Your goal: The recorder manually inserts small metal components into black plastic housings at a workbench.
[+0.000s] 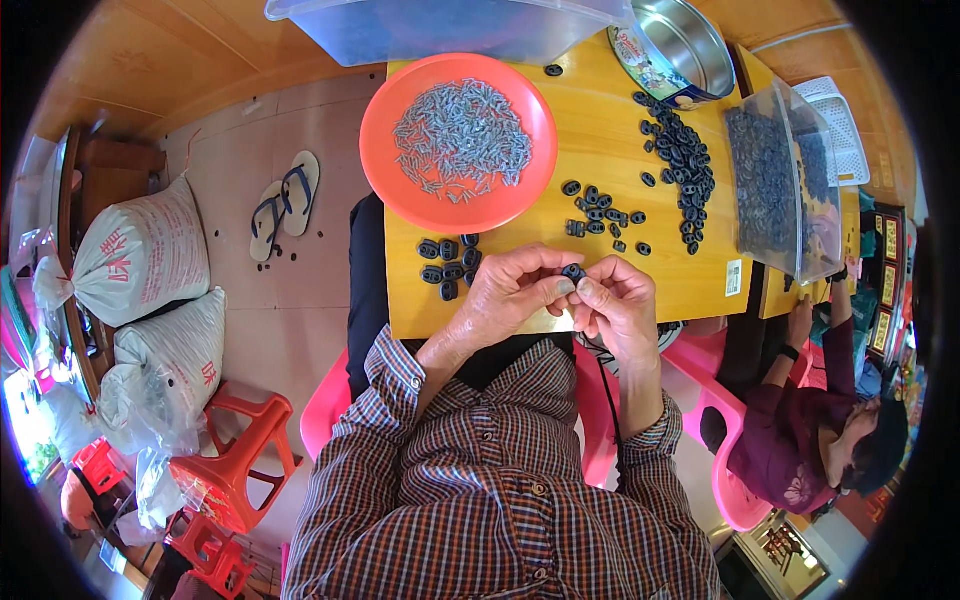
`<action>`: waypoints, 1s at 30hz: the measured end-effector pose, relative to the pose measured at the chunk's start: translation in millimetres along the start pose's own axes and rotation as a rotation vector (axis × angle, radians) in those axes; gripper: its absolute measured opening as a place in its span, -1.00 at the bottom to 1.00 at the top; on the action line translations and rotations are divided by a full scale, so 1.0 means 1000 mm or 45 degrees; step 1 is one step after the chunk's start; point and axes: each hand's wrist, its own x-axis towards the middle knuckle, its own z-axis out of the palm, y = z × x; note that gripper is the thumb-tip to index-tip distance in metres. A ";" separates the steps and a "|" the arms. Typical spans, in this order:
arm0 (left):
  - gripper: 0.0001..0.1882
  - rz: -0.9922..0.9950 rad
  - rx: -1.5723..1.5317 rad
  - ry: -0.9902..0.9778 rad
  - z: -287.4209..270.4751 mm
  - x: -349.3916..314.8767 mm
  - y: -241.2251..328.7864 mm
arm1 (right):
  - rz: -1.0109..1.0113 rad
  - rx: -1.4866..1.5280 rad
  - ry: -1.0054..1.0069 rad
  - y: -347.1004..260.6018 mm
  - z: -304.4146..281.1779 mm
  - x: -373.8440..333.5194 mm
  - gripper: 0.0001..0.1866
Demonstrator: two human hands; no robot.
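Observation:
Both my hands meet above the front edge of the yellow table, fingertips pinched round one small black plastic cord lock (pixel 573 271). My left hand (pixel 513 296) grips it from the left, with the thumb against its lower side. From the right, my right hand (pixel 618 300) holds the same piece between thumb and fingers. Whatever else may be between the fingertips is hidden. Left of my left hand lies a group of black two-holed cord locks (pixel 450 271). Smaller black parts (pixel 596 200) are scattered just beyond my hands. A red plastic bowl (pixel 376 130) holds many small metal springs (pixel 465 138).
More black parts (pixel 688 165) are heaped on the table (pixel 600 110) at right, beside a clear bin (pixel 765 180) of similar parts. A round tin (pixel 690 60) and a clear tub (pixel 440 30) stand at the back. A co-worker (pixel 800 430) sits at right; sacks (pixel 145 250) and sandals lie left.

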 end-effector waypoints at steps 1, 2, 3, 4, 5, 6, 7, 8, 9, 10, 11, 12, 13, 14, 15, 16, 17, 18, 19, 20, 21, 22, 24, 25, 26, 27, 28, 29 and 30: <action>-0.71 0.004 -0.019 0.001 0.000 0.000 0.000 | 0.007 0.008 -0.013 0.000 0.000 0.000 -0.90; -0.71 0.002 -0.019 0.003 0.000 0.000 0.000 | 0.010 0.009 -0.013 0.000 -0.001 0.000 -0.90; -0.71 -0.009 -0.026 0.003 0.000 -0.001 0.001 | 0.014 0.026 -0.025 0.001 -0.001 0.000 -0.90; -0.72 -0.019 -0.033 0.003 0.000 -0.001 0.001 | 0.019 0.042 -0.038 0.001 -0.002 0.000 -0.89; -0.72 -0.022 -0.035 0.001 0.000 0.000 0.002 | 0.020 0.042 -0.034 0.000 -0.002 0.000 -0.89; -0.72 -0.032 -0.038 -0.011 0.000 0.000 0.002 | 0.030 0.048 -0.043 -0.001 -0.003 -0.001 -0.89; -0.72 -0.041 -0.040 -0.024 0.001 0.001 0.002 | 0.040 0.054 -0.053 -0.002 -0.003 -0.002 -0.89; -0.72 -0.042 -0.037 -0.021 0.001 0.000 0.003 | 0.042 0.056 -0.056 -0.001 -0.004 -0.002 -0.89; -0.72 -0.054 -0.031 -0.021 0.001 0.000 0.003 | 0.042 0.060 -0.082 -0.001 -0.004 -0.002 -0.89; -0.73 -0.066 -0.024 -0.022 0.001 -0.001 0.003 | 0.041 0.063 -0.109 0.000 -0.005 -0.001 -0.89; -0.73 -0.066 -0.024 -0.024 0.001 -0.001 0.003 | 0.040 0.064 -0.107 0.000 -0.005 -0.001 -0.89; -0.73 -0.057 -0.024 -0.029 0.001 -0.002 0.001 | 0.061 0.058 -0.094 0.000 -0.004 -0.001 -0.89; -0.73 -0.048 -0.024 -0.034 0.002 -0.002 0.000 | 0.081 0.051 -0.081 0.000 -0.004 -0.001 -0.89; -0.73 -0.047 -0.021 -0.035 0.002 -0.002 0.000 | 0.079 0.053 -0.082 0.001 -0.004 -0.001 -0.89; -0.73 -0.043 -0.005 -0.038 0.002 -0.002 0.000 | 0.068 0.053 -0.079 0.001 -0.005 -0.002 -0.89; -0.73 -0.039 0.011 -0.041 0.003 -0.002 0.000 | 0.056 0.052 -0.076 0.001 -0.005 -0.002 -0.89; -0.73 -0.037 0.016 -0.038 0.003 -0.002 0.001 | 0.055 0.055 -0.082 0.001 -0.005 -0.002 -0.89; -0.72 -0.036 -0.006 -0.044 0.003 -0.002 0.001 | 0.048 0.055 -0.090 -0.001 -0.005 -0.002 -0.89; -0.72 -0.035 -0.028 -0.050 0.003 -0.002 0.002 | 0.041 0.056 -0.099 -0.001 -0.005 -0.002 -0.89; -0.72 -0.032 -0.026 -0.051 0.003 -0.003 0.003 | 0.038 0.055 -0.100 -0.002 -0.004 -0.003 -0.89; -0.71 -0.030 -0.033 -0.050 0.004 -0.003 0.003 | 0.034 0.052 -0.087 -0.002 -0.003 -0.005 -0.88; -0.71 -0.028 -0.040 -0.048 0.004 -0.004 0.003 | 0.030 0.048 -0.075 -0.002 -0.002 -0.006 -0.87; -0.70 -0.010 -0.012 -0.036 0.005 -0.003 0.002 | 0.031 0.048 -0.060 -0.002 -0.002 -0.009 -0.85; -0.70 0.004 0.013 -0.025 0.006 -0.004 0.001 | 0.034 0.048 -0.041 -0.002 -0.001 -0.011 -0.84; -0.70 0.008 0.021 -0.013 0.007 -0.005 0.001 | 0.036 0.052 -0.056 -0.005 0.002 -0.013 -0.84; -0.71 0.022 0.001 -0.011 0.009 -0.007 0.001 | 0.005 -0.069 -0.001 -0.011 0.006 -0.017 -0.83; -0.72 0.036 -0.017 -0.007 0.010 -0.009 0.000 | -0.027 -0.188 0.052 -0.017 0.010 -0.022 -0.82; -0.71 -0.005 -0.040 0.028 0.013 -0.012 -0.004 | -0.142 -0.274 0.065 -0.024 0.011 -0.028 -0.86; -0.71 -0.001 -0.027 0.048 0.013 -0.015 0.000 | -0.138 -0.265 0.044 -0.032 0.015 -0.036 -0.86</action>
